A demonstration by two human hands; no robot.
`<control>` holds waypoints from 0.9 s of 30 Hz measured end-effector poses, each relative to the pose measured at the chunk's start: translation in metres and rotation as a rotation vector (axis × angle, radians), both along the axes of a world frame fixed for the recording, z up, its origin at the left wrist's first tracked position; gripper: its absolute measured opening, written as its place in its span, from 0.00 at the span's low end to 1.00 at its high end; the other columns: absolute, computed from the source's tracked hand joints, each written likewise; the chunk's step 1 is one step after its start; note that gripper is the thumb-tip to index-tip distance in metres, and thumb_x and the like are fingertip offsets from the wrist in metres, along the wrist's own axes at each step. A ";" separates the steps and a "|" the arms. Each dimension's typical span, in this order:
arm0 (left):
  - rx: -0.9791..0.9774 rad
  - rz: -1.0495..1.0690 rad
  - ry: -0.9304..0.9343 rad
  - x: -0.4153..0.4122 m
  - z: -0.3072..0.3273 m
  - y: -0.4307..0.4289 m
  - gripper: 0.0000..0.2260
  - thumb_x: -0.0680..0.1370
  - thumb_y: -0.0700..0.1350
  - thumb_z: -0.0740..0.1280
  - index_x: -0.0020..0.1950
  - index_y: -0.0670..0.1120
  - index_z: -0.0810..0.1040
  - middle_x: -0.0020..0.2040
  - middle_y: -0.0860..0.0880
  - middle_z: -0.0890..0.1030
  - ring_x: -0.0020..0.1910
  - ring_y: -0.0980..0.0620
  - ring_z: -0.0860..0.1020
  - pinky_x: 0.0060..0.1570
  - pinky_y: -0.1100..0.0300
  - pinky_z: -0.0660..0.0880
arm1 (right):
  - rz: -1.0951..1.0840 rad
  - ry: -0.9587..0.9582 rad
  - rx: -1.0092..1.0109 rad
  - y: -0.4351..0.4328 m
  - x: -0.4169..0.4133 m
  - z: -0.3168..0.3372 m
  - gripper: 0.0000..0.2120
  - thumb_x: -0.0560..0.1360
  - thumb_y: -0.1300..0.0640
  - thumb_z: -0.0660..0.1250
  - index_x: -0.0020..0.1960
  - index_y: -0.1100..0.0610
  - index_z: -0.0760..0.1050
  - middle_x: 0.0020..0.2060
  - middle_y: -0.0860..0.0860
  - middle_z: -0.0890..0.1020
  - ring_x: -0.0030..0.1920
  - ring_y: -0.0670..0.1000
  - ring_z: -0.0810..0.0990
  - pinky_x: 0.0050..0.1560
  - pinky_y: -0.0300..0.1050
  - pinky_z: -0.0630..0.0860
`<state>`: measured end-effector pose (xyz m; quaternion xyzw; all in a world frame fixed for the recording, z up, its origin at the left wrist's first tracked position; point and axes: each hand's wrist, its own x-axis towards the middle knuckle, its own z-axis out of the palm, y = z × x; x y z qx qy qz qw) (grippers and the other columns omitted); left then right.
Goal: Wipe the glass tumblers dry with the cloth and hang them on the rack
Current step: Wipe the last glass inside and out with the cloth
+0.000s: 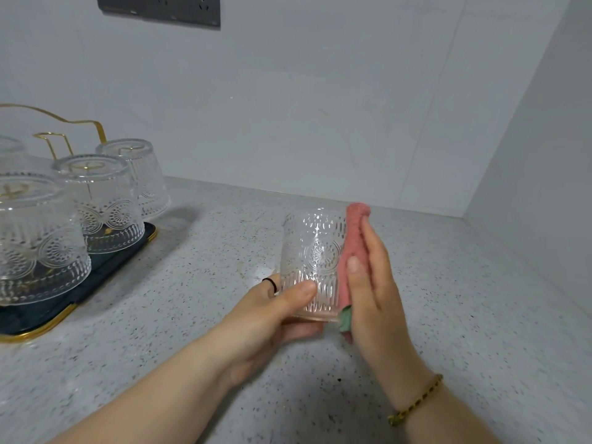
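An embossed clear glass tumbler is held upright above the counter. My left hand grips its base, thumb across the front. My right hand presses a folded pink cloth flat against the tumbler's right side, fingers straight and thumb on the cloth. At the left stands a gold wire rack on a dark tray, with three tumblers upside down on its pegs: a near one, a middle one and a far one. A fourth shows partly at the left edge.
The speckled grey counter runs to a white tiled wall behind and a white side wall on the right. A dark socket panel is mounted high on the back wall.
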<state>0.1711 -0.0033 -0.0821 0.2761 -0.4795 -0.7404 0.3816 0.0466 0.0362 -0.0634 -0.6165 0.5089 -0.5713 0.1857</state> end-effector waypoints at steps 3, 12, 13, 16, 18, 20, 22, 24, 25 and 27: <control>-0.019 -0.044 0.055 0.003 0.002 -0.001 0.39 0.48 0.59 0.80 0.53 0.39 0.79 0.49 0.40 0.84 0.49 0.47 0.82 0.44 0.60 0.80 | 0.153 -0.197 0.112 0.004 -0.002 0.009 0.14 0.78 0.52 0.48 0.58 0.34 0.57 0.49 0.33 0.73 0.39 0.36 0.80 0.31 0.27 0.73; -0.009 0.120 -0.015 0.007 0.004 -0.009 0.30 0.60 0.48 0.73 0.59 0.38 0.72 0.45 0.41 0.84 0.40 0.45 0.83 0.38 0.56 0.80 | 0.048 0.146 -0.044 0.000 0.017 -0.015 0.20 0.71 0.39 0.49 0.61 0.29 0.49 0.72 0.41 0.54 0.70 0.38 0.55 0.70 0.36 0.58; -0.030 0.096 -0.045 0.006 0.004 -0.007 0.31 0.59 0.49 0.74 0.59 0.40 0.72 0.46 0.42 0.84 0.43 0.44 0.83 0.42 0.54 0.80 | 0.022 0.145 -0.065 -0.001 0.013 -0.014 0.20 0.71 0.40 0.47 0.61 0.30 0.49 0.72 0.40 0.52 0.70 0.36 0.52 0.69 0.31 0.54; -0.045 0.017 -0.062 0.004 0.001 -0.003 0.41 0.53 0.53 0.77 0.62 0.41 0.71 0.53 0.41 0.82 0.51 0.42 0.81 0.54 0.49 0.78 | 0.023 0.031 -0.025 0.001 0.005 -0.002 0.17 0.74 0.41 0.50 0.61 0.31 0.50 0.65 0.33 0.61 0.65 0.34 0.64 0.65 0.33 0.65; -0.033 -0.037 0.007 0.004 0.002 -0.002 0.44 0.49 0.57 0.80 0.60 0.39 0.75 0.54 0.39 0.82 0.52 0.43 0.81 0.53 0.50 0.78 | 0.094 -0.104 0.040 0.003 0.002 0.002 0.17 0.75 0.43 0.51 0.62 0.34 0.53 0.51 0.28 0.70 0.51 0.33 0.76 0.46 0.32 0.76; -0.015 -0.038 0.083 0.006 0.004 -0.004 0.35 0.51 0.56 0.80 0.53 0.40 0.81 0.52 0.38 0.82 0.50 0.43 0.82 0.51 0.53 0.79 | 0.160 -0.135 0.125 0.005 0.004 0.002 0.24 0.71 0.45 0.48 0.67 0.40 0.54 0.43 0.34 0.75 0.42 0.36 0.80 0.32 0.29 0.75; 0.013 0.010 0.113 0.008 0.007 -0.007 0.25 0.58 0.52 0.76 0.50 0.41 0.81 0.51 0.38 0.83 0.49 0.44 0.82 0.50 0.54 0.79 | 0.178 -0.105 0.200 0.006 0.009 -0.002 0.23 0.73 0.46 0.48 0.68 0.40 0.52 0.39 0.45 0.78 0.29 0.42 0.80 0.23 0.31 0.72; -0.020 0.065 0.018 0.009 0.007 -0.009 0.25 0.61 0.51 0.72 0.55 0.40 0.78 0.51 0.39 0.83 0.49 0.44 0.82 0.50 0.53 0.79 | 0.117 -0.080 0.194 0.005 0.015 -0.008 0.21 0.76 0.46 0.49 0.68 0.37 0.50 0.44 0.56 0.78 0.29 0.48 0.80 0.24 0.38 0.74; -0.048 0.089 -0.044 0.009 0.007 -0.009 0.28 0.60 0.51 0.72 0.57 0.41 0.76 0.50 0.41 0.83 0.48 0.44 0.82 0.49 0.53 0.80 | 0.054 -0.027 0.157 0.004 0.016 -0.012 0.23 0.75 0.40 0.49 0.68 0.33 0.48 0.51 0.61 0.77 0.38 0.54 0.82 0.32 0.44 0.79; -0.086 0.113 -0.121 0.008 0.006 -0.007 0.31 0.59 0.51 0.73 0.59 0.43 0.73 0.46 0.45 0.85 0.43 0.47 0.83 0.42 0.56 0.80 | -0.038 0.102 0.061 0.002 0.017 -0.014 0.25 0.67 0.28 0.46 0.64 0.25 0.45 0.64 0.60 0.69 0.58 0.64 0.74 0.53 0.63 0.75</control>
